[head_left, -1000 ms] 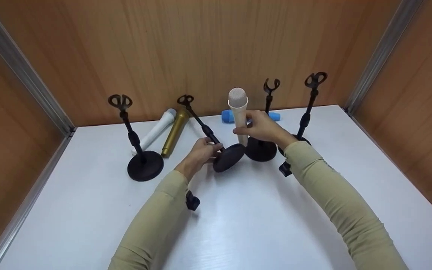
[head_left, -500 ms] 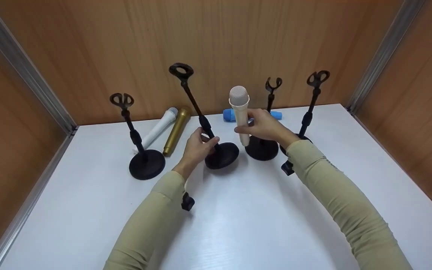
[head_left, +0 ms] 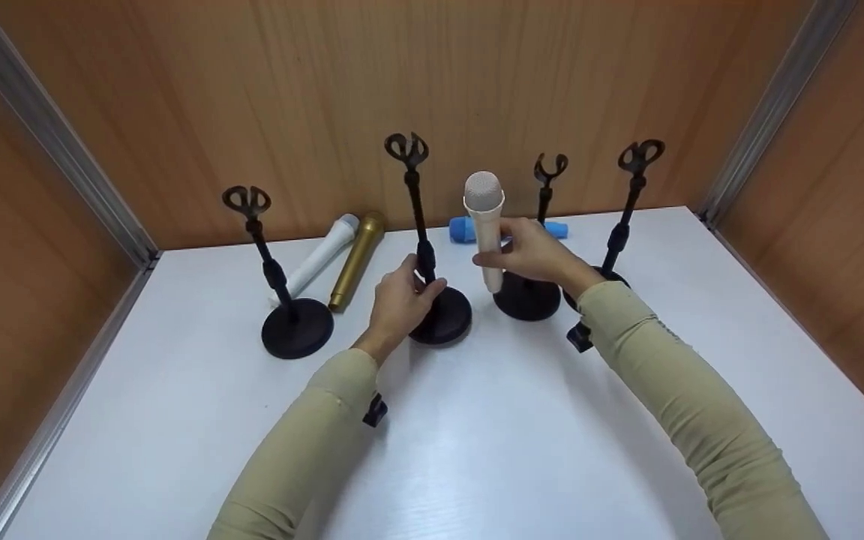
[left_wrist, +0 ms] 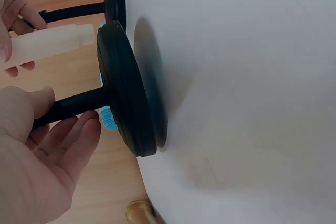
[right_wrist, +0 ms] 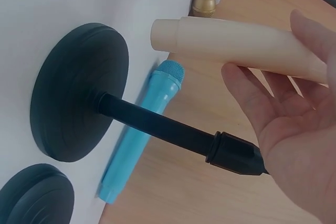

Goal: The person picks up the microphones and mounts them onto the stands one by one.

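My left hand (head_left: 397, 306) grips the lower pole of a black microphone stand (head_left: 418, 210), which stands nearly upright with its forked clip on top. In the left wrist view its round base (left_wrist: 123, 90) appears slightly off the table, with a shadow beside it. A cream microphone (head_left: 487, 225), head up, is held between thumb and fingers of my right hand (head_left: 541, 256). It is above the table, right of the held stand and apart from it. Behind my right hand stands another black stand (head_left: 527, 298), its pole partly hidden.
At the left stands a black stand (head_left: 297, 328); a further stand (head_left: 617, 238) is at the right, its base partly behind my sleeve. A white microphone (head_left: 323, 253) and a gold microphone (head_left: 357, 262) lie back left. A blue microphone (head_left: 463, 229) lies near the rear wooden wall (head_left: 312, 112).
My left hand has turned the tilted stand upright, its clip swinging up and right and its base coming down level. My right hand with the cream microphone stays nearly in place.
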Motion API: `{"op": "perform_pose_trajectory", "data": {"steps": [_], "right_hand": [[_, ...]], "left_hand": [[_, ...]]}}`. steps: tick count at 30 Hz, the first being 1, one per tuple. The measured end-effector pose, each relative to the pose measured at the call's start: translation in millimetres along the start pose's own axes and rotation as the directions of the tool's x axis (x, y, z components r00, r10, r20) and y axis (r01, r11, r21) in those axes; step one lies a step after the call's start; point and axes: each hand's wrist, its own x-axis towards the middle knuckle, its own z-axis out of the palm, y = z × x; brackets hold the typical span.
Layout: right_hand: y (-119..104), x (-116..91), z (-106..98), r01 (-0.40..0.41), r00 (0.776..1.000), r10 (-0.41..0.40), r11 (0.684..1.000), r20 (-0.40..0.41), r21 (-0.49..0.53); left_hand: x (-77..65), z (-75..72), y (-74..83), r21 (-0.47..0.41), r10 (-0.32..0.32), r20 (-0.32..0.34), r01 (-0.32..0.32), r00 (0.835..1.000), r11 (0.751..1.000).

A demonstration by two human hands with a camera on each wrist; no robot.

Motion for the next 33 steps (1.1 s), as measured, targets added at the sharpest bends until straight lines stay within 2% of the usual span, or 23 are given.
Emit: {"op": "perform_pose_trajectory", "data": {"steps": [5, 10, 15, 20, 23, 29, 31, 33], "right_hand": [[-1, -2, 0, -0.022, 1.0, 0.022, 1.0, 0.005, 0.002], [0, -2, -2, -0.01, 1.0, 0.01, 1.0, 0.007, 0.007], [3, -2, -4, 0.01, 1.0, -0.01, 1.0, 0.01, 0.006], [1, -2, -7, 0.02, 1.0, -0.02, 0.999, 0.009, 0.033], [-1, -3, -9, 0.026, 1.0, -0.027, 0.999, 0.008, 0.047], [-4, -4, -9, 0.059, 0.998, -0.059, 0.998, 0.006, 0.038], [-4, -5, -9, 0.069, 0.998, -0.069, 0.997, 0.004, 0.03], [-5, -6, -9, 0.075, 0.997, -0.075, 0.997, 0.001, 0.024]], "left_hand": [[-1.3, 2.8, -0.4, 0.054, 0.035, -0.014, -0.034, 0.999, 0.998], [-1.3, 2.9, 1.3, 0.048, 0.022, -0.008, -0.022, 1.0, 0.999], [-3.5, 4.3, 8.1, 0.071, -0.001, 0.022, -0.001, 1.0, 0.997], [-4.2, 7.8, 13.9, 0.1, 0.035, 0.07, -0.042, 0.997, 0.994], [-3.4, 6.5, 15.5, 0.058, 0.083, 0.086, -0.088, 0.993, 0.994], [1.4, -2.3, 15.1, -0.114, 0.202, 0.108, -0.189, 0.973, 0.975], [2.4, -4.4, 14.7, -0.128, 0.208, 0.123, -0.192, 0.971, 0.973], [2.7, -5.9, 14.7, -0.127, 0.186, 0.136, -0.169, 0.973, 0.977]]}}
